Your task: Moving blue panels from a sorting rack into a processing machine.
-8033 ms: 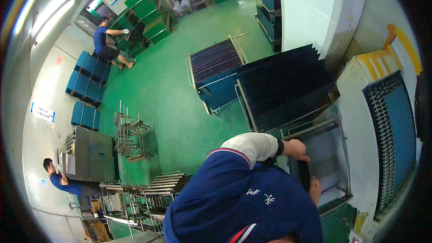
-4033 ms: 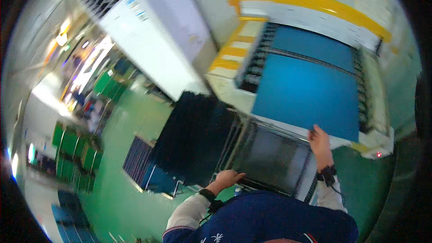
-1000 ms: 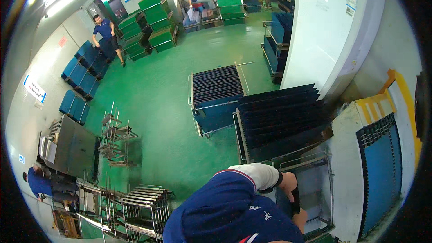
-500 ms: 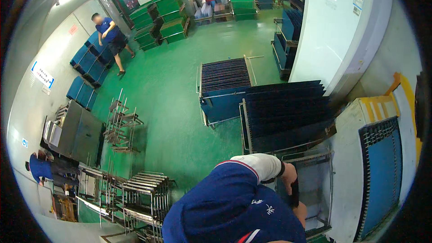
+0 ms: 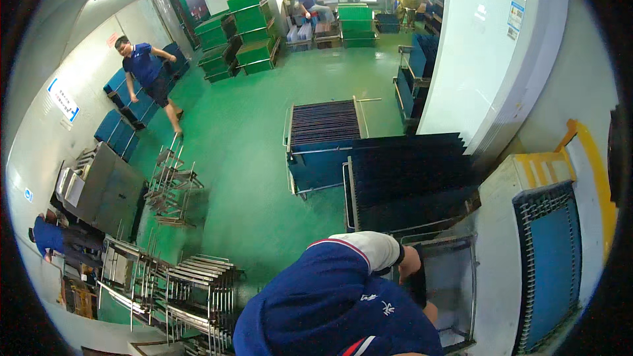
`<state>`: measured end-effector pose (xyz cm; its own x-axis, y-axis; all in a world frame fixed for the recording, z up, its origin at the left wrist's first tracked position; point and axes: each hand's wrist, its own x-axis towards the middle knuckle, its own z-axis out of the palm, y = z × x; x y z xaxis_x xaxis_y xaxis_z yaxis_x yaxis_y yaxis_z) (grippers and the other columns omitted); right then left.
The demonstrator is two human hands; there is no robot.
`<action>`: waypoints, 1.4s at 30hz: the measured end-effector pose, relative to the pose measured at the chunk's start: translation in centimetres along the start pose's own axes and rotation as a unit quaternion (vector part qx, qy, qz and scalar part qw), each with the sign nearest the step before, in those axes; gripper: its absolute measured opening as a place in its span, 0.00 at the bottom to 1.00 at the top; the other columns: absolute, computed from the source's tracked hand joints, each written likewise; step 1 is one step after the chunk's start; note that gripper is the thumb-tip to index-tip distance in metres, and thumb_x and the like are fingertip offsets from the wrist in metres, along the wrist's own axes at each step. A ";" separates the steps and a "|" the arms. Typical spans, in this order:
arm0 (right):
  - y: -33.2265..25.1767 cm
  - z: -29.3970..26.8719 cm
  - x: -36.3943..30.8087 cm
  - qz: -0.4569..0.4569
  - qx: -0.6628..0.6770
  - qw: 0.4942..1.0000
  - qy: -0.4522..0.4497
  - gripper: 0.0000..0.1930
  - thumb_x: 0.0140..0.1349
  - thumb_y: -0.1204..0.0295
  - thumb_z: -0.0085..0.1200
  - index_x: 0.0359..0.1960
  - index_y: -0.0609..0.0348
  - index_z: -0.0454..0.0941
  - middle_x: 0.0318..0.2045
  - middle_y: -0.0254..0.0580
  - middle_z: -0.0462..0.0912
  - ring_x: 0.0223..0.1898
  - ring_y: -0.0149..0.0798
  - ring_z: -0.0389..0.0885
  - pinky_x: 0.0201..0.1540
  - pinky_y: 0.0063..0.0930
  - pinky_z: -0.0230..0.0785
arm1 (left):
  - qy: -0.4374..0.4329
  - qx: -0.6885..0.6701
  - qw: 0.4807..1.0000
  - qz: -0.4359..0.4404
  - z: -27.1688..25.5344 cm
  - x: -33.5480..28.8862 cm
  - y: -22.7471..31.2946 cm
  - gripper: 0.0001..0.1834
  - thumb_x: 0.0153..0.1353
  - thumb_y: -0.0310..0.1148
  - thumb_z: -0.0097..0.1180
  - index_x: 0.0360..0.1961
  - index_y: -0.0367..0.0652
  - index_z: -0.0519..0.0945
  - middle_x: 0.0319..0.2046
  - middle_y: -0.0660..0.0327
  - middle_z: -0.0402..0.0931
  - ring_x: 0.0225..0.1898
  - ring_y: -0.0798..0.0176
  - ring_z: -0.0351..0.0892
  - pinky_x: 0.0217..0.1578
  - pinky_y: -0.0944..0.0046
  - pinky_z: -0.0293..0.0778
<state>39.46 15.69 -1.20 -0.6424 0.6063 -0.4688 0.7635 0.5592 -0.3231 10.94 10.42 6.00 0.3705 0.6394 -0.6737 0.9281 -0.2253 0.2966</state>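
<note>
My left arm (image 5: 409,262), in a white sleeve with a dark cuff, reaches down beside a metal-framed rack (image 5: 472,283) at the lower right. Bare skin shows below the cuff, but I cannot make out fingers or anything held. Dark cloth and another patch of bare skin lie just below it; whether that is a leg or an arm is unclear. My right hand is out of sight, behind or below my navy shirt (image 5: 330,310). Closest beyond the arm stands a rack packed with dark panels (image 5: 412,188).
A second rack of dark blue panels (image 5: 323,168) stands ahead. At right are a white cabinet (image 5: 484,46) and a blue panel (image 5: 548,270). Bare metal racks (image 5: 201,290) stand lower left. Green crates (image 5: 250,26) are stacked far off. A person (image 5: 146,69) walks at far left.
The view has shifted slightly, so racks and cabinet sit a little further left. The walking person's arms have swung apart. My left arm keeps about the same pose beside the rack.
</note>
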 end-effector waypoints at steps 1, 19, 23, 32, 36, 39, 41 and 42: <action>-1.6 -0.7 -0.8 0.035 -0.002 0.999 -0.008 0.19 0.61 0.53 0.54 0.36 0.58 0.84 0.35 0.58 0.86 0.41 0.65 0.83 0.42 0.54 0.75 | 0.019 0.005 1.000 0.002 0.1 0.1 0.1 0.28 0.54 0.57 0.70 0.44 0.44 0.88 0.43 0.58 0.86 0.43 0.49 0.84 0.43 0.47 0.77; 0.4 0.5 -0.3 -0.060 0.035 0.996 0.063 0.14 0.59 0.61 0.54 0.29 0.61 0.82 0.30 0.59 0.84 0.35 0.66 0.82 0.38 0.55 0.73 | -0.005 -0.003 0.998 -0.058 -1.3 0.0 0.9 0.23 0.56 0.49 0.69 0.48 0.46 0.88 0.46 0.57 0.86 0.48 0.50 0.84 0.51 0.51 0.76; -0.4 -0.3 -0.8 -0.046 0.034 0.997 0.057 0.13 0.58 0.63 0.54 0.30 0.61 0.82 0.29 0.58 0.84 0.35 0.66 0.82 0.38 0.55 0.73 | 0.024 0.002 0.999 -0.033 -1.6 -0.9 1.1 0.24 0.55 0.50 0.70 0.47 0.45 0.88 0.46 0.57 0.86 0.48 0.50 0.84 0.51 0.52 0.76; -1.2 -0.4 -1.3 -0.024 0.041 0.996 0.082 0.17 0.60 0.58 0.55 0.28 0.61 0.83 0.28 0.58 0.84 0.33 0.65 0.82 0.37 0.55 0.73 | 0.084 0.022 0.996 -0.009 0.6 1.5 0.0 0.20 0.52 0.49 0.71 0.36 0.45 0.90 0.39 0.58 0.87 0.41 0.51 0.85 0.42 0.51 0.79; 0.2 1.0 -0.3 -0.026 0.016 0.997 0.077 0.20 0.61 0.54 0.55 0.27 0.61 0.83 0.27 0.58 0.84 0.33 0.64 0.83 0.37 0.55 0.73 | 0.079 0.024 0.997 -0.006 0.5 1.2 0.0 0.20 0.52 0.49 0.71 0.39 0.46 0.90 0.40 0.59 0.87 0.42 0.51 0.85 0.43 0.51 0.79; 0.0 1.0 -0.3 -0.046 0.017 0.996 0.071 0.23 0.61 0.51 0.56 0.27 0.61 0.83 0.27 0.58 0.84 0.33 0.64 0.83 0.37 0.55 0.73 | 0.089 0.017 0.996 -0.012 0.6 0.6 0.0 0.19 0.52 0.48 0.71 0.39 0.46 0.90 0.40 0.59 0.87 0.41 0.51 0.85 0.43 0.51 0.79; 0.3 1.3 -0.3 -0.044 0.020 0.997 0.066 0.23 0.61 0.50 0.56 0.27 0.62 0.83 0.27 0.58 0.84 0.32 0.64 0.83 0.37 0.55 0.73 | 0.086 0.012 0.996 -0.021 0.5 0.2 0.3 0.19 0.52 0.47 0.72 0.40 0.46 0.90 0.41 0.59 0.87 0.42 0.51 0.85 0.43 0.51 0.78; 0.4 1.5 -0.3 -0.042 0.012 0.997 0.069 0.23 0.61 0.50 0.57 0.27 0.62 0.83 0.27 0.58 0.84 0.33 0.64 0.83 0.36 0.55 0.73 | 0.077 0.009 0.997 -0.026 0.4 0.1 0.4 0.19 0.52 0.47 0.72 0.40 0.46 0.90 0.41 0.58 0.87 0.42 0.51 0.85 0.43 0.51 0.78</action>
<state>40.05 14.89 -2.37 -0.7059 0.6311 -0.3215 0.7068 0.5986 -0.3770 11.36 10.09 5.72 0.3125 0.7557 -0.5755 0.9471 -0.2013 0.2499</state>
